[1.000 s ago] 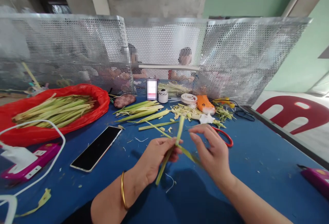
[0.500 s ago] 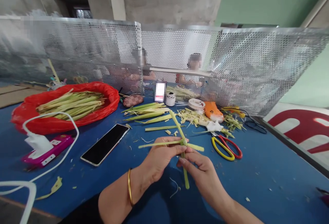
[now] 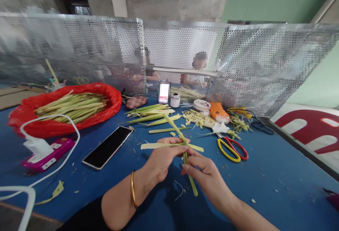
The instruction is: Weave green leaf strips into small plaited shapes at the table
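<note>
Between my two hands is a cross of pale green leaf strips (image 3: 175, 128), with its arms pointing away, toward me, left and right. My left hand (image 3: 165, 157) pinches it at the middle crossing between thumb and fingers. Just below the crossing, my right hand (image 3: 201, 169) has its thumb and fingers closed on the strip that hangs toward me (image 3: 192, 185). The crossing itself is partly covered by my fingertips. Beyond my hands lie more long green leaves (image 3: 149, 114) and a single cut strip (image 3: 169, 130).
Scissors with yellow and red handles (image 3: 233, 149) lie at right, near leaf scraps (image 3: 198, 119) and a tape roll (image 3: 201, 105). At left are a phone (image 3: 107, 148), a purple power strip (image 3: 47, 155) with a white cable, and a red bag (image 3: 111, 98) of leaves. A perforated partition (image 3: 180, 43) stands behind.
The leaf cross has turned and tilted a little in my hands: its far arm leans further left and its near end has swung slightly right. Both hands keep their hold.
</note>
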Motion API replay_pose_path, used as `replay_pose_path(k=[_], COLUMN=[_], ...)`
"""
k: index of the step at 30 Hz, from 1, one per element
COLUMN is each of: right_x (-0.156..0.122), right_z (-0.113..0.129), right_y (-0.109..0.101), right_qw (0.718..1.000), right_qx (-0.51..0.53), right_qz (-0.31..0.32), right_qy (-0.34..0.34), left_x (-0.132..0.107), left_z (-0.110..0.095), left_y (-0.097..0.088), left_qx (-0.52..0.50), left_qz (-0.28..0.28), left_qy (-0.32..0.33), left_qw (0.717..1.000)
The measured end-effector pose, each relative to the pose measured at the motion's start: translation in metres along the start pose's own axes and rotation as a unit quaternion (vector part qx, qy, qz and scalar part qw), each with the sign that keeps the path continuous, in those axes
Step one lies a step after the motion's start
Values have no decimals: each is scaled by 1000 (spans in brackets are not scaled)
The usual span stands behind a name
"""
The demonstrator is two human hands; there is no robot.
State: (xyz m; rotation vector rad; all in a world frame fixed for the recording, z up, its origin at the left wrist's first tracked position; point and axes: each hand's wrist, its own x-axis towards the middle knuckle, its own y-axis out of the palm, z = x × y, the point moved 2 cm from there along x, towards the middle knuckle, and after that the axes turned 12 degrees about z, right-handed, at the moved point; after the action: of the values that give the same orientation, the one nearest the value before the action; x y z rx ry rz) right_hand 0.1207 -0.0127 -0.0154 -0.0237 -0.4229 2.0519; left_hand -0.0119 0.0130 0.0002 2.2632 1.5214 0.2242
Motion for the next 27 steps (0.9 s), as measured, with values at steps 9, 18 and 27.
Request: replay_pose_path(k=[9,18,27], right_x=[5,40,31], right_z=[1,2,-21], right_y=[2,-28,-7], right_qw=[997,991,970], right_qx=[-72,-98,-222], right_qz=[-37,-90,-82], right_qy=[8,5,-49], left_x=[9,42,42], left_z=[3,-20,4], left_y=[1,8,-7], left_qx=[-28,-15,-50], left_qz=[-10,23,-66], left_qy=[2,47,-53], left_qw=[1000,999,995])
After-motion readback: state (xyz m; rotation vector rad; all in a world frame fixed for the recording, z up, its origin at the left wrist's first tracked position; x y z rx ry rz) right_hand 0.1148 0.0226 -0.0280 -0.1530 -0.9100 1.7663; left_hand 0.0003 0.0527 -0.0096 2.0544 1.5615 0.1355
